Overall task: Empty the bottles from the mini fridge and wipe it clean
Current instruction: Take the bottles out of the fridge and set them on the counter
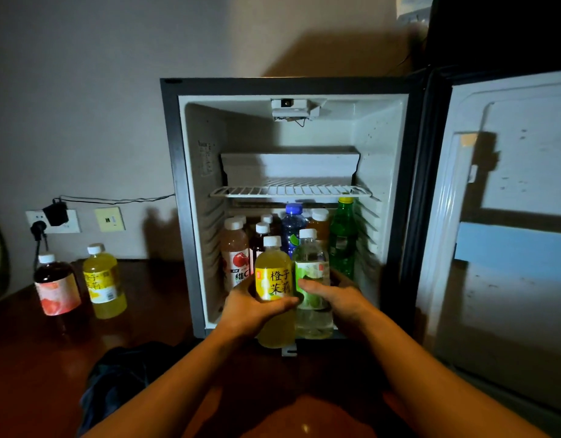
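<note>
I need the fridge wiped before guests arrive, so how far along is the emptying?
Early. Done: a dark red bottle and a yellow bottle stand on the floor to the left. In hand: the left hand grips a yellow tea bottle, the right hand a clear lime-label bottle, at the mini fridge opening. Left: several bottles inside, including a green bottle; no wiping shows.

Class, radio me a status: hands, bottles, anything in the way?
Left hand grips yellow bottle, right hand grips clear bottle, both at fridge mouth. More bottles behind; two already on floor. Door open, path clear.
</note>
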Tool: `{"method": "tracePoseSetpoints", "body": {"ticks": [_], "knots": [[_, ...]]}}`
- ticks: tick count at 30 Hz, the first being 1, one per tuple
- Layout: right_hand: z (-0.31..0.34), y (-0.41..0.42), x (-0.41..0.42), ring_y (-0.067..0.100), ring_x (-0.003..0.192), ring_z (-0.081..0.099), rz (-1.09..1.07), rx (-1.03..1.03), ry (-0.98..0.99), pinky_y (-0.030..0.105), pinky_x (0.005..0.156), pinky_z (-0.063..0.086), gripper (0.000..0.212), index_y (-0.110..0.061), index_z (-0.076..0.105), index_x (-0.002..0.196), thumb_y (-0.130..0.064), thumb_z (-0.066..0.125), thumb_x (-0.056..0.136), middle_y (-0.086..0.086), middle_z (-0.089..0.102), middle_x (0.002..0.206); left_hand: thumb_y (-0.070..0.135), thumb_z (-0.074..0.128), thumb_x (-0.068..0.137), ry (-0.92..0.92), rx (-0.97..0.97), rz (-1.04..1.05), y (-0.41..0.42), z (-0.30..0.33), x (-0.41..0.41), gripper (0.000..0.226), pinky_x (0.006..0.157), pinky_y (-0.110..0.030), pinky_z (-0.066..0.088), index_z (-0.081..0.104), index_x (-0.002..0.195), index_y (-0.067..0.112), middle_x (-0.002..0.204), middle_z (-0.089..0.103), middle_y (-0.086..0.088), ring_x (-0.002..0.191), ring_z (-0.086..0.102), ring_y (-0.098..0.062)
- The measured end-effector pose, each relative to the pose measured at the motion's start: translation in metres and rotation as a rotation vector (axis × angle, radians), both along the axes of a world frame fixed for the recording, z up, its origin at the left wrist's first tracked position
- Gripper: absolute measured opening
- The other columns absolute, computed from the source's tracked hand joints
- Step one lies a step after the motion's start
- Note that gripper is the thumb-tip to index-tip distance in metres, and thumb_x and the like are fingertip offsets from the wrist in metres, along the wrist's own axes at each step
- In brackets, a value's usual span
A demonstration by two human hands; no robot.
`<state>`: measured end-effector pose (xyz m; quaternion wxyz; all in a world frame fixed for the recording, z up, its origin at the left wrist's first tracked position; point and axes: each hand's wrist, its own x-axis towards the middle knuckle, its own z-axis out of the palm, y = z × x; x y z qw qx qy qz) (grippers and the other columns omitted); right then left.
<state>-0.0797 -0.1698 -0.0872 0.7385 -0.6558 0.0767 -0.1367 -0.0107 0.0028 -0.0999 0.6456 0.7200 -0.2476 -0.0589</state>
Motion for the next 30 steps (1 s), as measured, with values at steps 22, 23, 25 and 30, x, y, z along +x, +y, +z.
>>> {"method": "tracePoseSetpoints", "body": {"ticks": [22, 23, 25, 30], "knots": [[0.021, 0.099, 0.015, 0.032, 0.108, 0.065, 0.473, -0.084, -0.066, 0.048, 0.093, 0.052, 0.065, -0.015, 0.054, 0.123, -0.009, 0.079, 0.064, 0.014, 0.066, 0.117, 0.017, 0.086, 0.062, -0.077, 0.005, 0.098, 0.132, 0.030, -0.026, 0.046, 0.065, -0.018, 0.055, 0.067, 0.104, 0.017, 0.090, 0.076, 0.003, 0.084, 0.072, -0.010], [0.022, 0.105, 0.018, 0.032, 0.108, 0.065, 0.469, -0.085, -0.067, 0.050, 0.094, 0.051, 0.067, -0.016, 0.054, 0.122, -0.008, 0.081, 0.061, 0.014, 0.066, 0.117, 0.021, 0.086, 0.060, -0.080, 0.013, 0.107, 0.138, 0.031, -0.025, 0.048, 0.065, -0.019, 0.055, 0.066, 0.104, 0.018, 0.091, 0.076, 0.003, 0.085, 0.072, -0.010], [0.022, 0.120, 0.027, 0.032, 0.108, 0.065, 0.465, -0.086, -0.067, 0.053, 0.095, 0.050, 0.072, -0.018, 0.054, 0.122, -0.009, 0.083, 0.057, 0.013, 0.067, 0.117, 0.020, 0.086, 0.060, -0.081, 0.020, 0.140, 0.154, 0.030, -0.024, 0.047, 0.064, -0.018, 0.055, 0.066, 0.102, 0.019, 0.090, 0.075, 0.004, 0.083, 0.072, -0.009], [0.024, 0.160, 0.044, 0.030, 0.103, 0.068, 0.509, -0.123, -0.083, 0.052, 0.093, 0.051, 0.071, -0.018, 0.057, 0.118, -0.012, 0.087, 0.054, 0.010, 0.071, 0.110, 0.025, 0.086, 0.058, -0.075, 0.037, 0.228, 0.197, 0.029, -0.017, 0.054, 0.067, -0.020, 0.056, 0.063, 0.106, 0.019, 0.096, 0.074, 0.002, 0.086, 0.072, -0.009]]}}
